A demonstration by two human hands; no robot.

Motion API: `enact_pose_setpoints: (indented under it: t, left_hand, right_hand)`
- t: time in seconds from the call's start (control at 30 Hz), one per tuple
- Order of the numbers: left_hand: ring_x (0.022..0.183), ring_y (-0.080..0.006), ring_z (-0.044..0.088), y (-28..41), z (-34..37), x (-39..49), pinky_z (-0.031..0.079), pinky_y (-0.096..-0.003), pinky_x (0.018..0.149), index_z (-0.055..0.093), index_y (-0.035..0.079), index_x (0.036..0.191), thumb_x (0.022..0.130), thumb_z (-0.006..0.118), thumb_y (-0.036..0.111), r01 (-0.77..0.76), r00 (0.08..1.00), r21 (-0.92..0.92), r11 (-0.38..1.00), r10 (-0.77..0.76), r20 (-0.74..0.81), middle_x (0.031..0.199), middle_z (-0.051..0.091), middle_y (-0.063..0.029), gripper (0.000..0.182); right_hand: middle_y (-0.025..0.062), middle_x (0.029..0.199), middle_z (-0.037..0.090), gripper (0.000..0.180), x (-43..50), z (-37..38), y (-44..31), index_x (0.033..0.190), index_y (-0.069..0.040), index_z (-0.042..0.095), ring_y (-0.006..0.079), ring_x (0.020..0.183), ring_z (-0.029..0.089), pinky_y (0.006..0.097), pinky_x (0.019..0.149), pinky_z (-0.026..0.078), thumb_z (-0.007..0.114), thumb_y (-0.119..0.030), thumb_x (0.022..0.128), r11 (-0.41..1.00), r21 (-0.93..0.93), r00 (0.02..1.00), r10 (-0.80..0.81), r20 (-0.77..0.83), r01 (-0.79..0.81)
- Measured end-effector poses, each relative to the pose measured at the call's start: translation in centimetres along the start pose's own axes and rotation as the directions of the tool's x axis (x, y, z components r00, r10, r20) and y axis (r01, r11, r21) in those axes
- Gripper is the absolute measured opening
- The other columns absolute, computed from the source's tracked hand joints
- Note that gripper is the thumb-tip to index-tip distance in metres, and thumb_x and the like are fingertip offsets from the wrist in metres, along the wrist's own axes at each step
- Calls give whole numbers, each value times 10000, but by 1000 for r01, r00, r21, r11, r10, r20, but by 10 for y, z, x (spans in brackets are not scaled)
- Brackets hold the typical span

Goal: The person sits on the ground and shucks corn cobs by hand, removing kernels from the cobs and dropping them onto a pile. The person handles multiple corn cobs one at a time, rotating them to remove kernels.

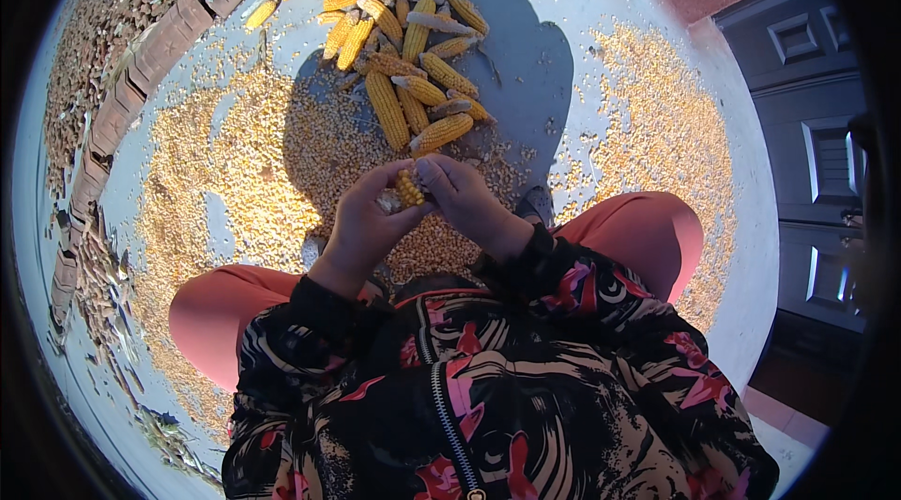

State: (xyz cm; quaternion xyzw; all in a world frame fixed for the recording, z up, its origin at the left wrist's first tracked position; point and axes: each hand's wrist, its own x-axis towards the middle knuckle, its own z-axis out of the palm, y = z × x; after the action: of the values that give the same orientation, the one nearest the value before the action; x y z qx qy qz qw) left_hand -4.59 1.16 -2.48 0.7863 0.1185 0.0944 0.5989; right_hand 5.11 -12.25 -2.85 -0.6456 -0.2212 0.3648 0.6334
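Observation:
Between my two hands is a partly shelled corn cob (pixel 409 189), with rows of yellow kernels showing on one side and a pale bare patch near its left end. My left hand (pixel 364 218) wraps around the cob from the left. From the right, my right hand (pixel 468 201) presses its thumb and fingers against the cob's upper end. Just beyond the hands lies a heap of dried yellow corn ears (pixel 384 109), partly in shadow. Loose corn kernels (pixel 436 247) cover the ground below my hands, between my bent knees.
More loose kernels (pixel 232 169) spread over the concrete floor on the left, and another patch of kernels (pixel 662 106) lies on the right. A curved row of bricks (pixel 158 43) borders a mass of bare cobs (pixel 98 14). Dark panelled doors (pixel 802 106) stand at the right.

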Motion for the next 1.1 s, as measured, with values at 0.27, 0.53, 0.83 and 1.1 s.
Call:
enact_pose_setpoints:
  t: [0.27,0.53,0.83,1.1]
  left_hand:
    - [936,-147,603,-10,0,1,481,-291,829,575,19,1104,699,784,104,-37,999,94,995,37,-2,994,638,-83,464]
    - [934,-146,593,-3,-1,0,482,-289,816,577,27,1087,672,799,92,-186,980,285,940,199,-17,1008,624,-74,475]
    - [901,-131,595,-7,-2,1,490,-282,796,578,25,1095,685,793,100,108,994,21,994,-107,-28,979,631,-71,469]
    - [904,-147,625,-4,-8,4,495,-277,798,597,23,1064,687,800,177,107,993,-39,993,-109,-35,962,654,-102,455]
  right_hand:
    - [53,721,556,329,-1,-2,8,885,11,573,121,665,518,289,601,436,539,-313,922,981,-191,999,-17,35,23]
    - [25,737,559,323,4,2,5,877,5,577,90,685,505,265,607,439,508,-304,942,983,-180,998,42,46,-33]
    - [0,696,499,313,3,-2,13,945,-10,547,65,650,465,226,574,415,533,-322,935,993,56,992,103,79,-108]
    - [-5,685,471,272,-2,-3,5,961,-34,514,53,626,442,213,541,389,551,-302,933,869,397,950,226,216,-296]
